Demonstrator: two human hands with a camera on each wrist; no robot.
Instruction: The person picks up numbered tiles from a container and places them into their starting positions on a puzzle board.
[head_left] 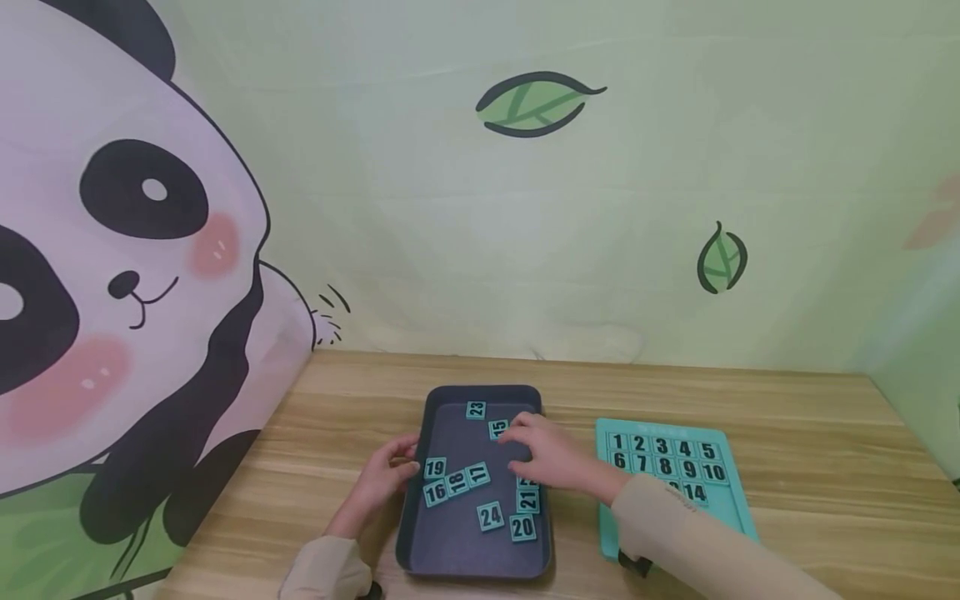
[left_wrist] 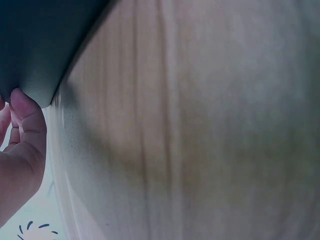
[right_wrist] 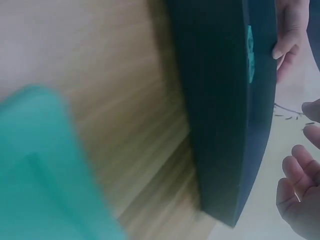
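1. Lying toward the near right corner of the dark tray (head_left: 450, 554), tile 20 (head_left: 522, 527) and tile 24 (head_left: 491, 516) are found, with tile 21 (head_left: 528, 500) just beyond, close to the right edge.
2. Toward the tray's left edge, a slanted row is formed by tile 16 (head_left: 435, 493), tile 18 (head_left: 457, 482) and tile 17 (head_left: 477, 475); just beyond, tile 19 (head_left: 435, 467) is set.
3. The tray's left edge is touched by the left hand (head_left: 378, 483); whether it is pinched or merely steadied cannot be told.
4. Right of the tray, a turquoise board (head_left: 731, 525) is partly covered by the right sleeve (head_left: 675, 521).
5. Above the tray's right edge, the right hand (head_left: 547, 454) is held with fingers parted and loosely bent, nothing gripped.
6. Toward the tray's far right corner, tile 15 (head_left: 498, 429) is placed at those fingertips; contact cannot be confirmed. It is judged light, stiff, hardly fragile and perhaps slippery on the smooth tray floor; being thin, it is best pinched by two opposite edges.
7. Near the tray's far edge, tile 23 (head_left: 476, 410) is seen; past the tabletop's far edge, a leaf-patterned wall (head_left: 420, 250).
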